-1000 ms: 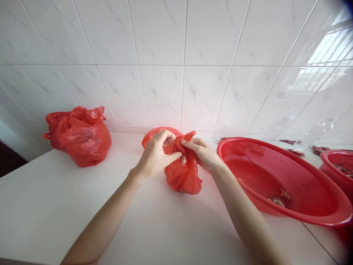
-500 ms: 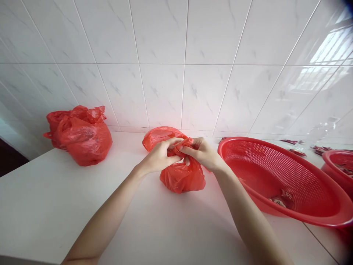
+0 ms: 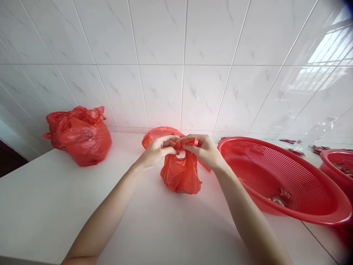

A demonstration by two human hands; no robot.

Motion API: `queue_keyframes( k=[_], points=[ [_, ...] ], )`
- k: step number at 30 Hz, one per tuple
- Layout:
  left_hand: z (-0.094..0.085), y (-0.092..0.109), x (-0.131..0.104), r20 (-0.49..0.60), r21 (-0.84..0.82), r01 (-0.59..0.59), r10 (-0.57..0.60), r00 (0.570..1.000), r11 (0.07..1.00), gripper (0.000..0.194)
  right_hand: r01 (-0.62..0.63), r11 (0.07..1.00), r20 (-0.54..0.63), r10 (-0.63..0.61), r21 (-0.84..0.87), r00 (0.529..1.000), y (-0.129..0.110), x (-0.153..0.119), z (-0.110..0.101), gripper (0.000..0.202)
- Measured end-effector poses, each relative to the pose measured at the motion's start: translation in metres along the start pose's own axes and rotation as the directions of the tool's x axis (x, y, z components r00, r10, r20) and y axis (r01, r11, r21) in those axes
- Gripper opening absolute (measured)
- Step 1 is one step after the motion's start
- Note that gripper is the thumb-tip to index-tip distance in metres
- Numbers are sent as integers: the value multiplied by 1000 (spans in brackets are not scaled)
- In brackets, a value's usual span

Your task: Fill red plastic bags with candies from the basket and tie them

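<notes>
A small red plastic bag (image 3: pixel 180 175) rests on the white counter, its body bulging and its handles drawn together at the top. My left hand (image 3: pixel 158 150) pinches the twisted handles from the left side. From the right, my right hand (image 3: pixel 203 150) grips the other end, with a strip of red plastic lying over its fingers. Between my hands the handles cross in a knot-like twist, with a small gap beneath it. What the bag holds is hidden. Behind my left hand lies another red plastic piece (image 3: pixel 157 134), partly covered.
Full red plastic bags (image 3: pixel 85 141) stand at the left by the tiled wall. On the right sits a large red perforated basket (image 3: pixel 270 154) with a few small packets (image 3: pixel 280 198) inside. Beyond it are a red basin (image 3: pixel 331 162), a clear bottle (image 3: pixel 321 130) and scattered packets (image 3: pixel 296 151).
My hands have drawn slightly apart, pulling the handles into a tighter twist. The bag's body hangs narrower below, and a gap shows more clearly under the twist.
</notes>
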State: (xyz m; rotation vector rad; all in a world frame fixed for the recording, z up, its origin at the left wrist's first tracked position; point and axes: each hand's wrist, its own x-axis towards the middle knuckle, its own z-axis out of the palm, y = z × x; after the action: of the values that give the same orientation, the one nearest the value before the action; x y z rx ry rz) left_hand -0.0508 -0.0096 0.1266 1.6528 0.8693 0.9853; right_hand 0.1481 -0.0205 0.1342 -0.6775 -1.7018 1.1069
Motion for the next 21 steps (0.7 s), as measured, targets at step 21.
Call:
queue_keyframes(
  k=[21],
  points=[
    [-9, -13, 11, -145, -294, 32, -77, 986, 955, 24, 266, 954, 68, -258, -138, 964, 3, -1, -6, 13]
  ],
)
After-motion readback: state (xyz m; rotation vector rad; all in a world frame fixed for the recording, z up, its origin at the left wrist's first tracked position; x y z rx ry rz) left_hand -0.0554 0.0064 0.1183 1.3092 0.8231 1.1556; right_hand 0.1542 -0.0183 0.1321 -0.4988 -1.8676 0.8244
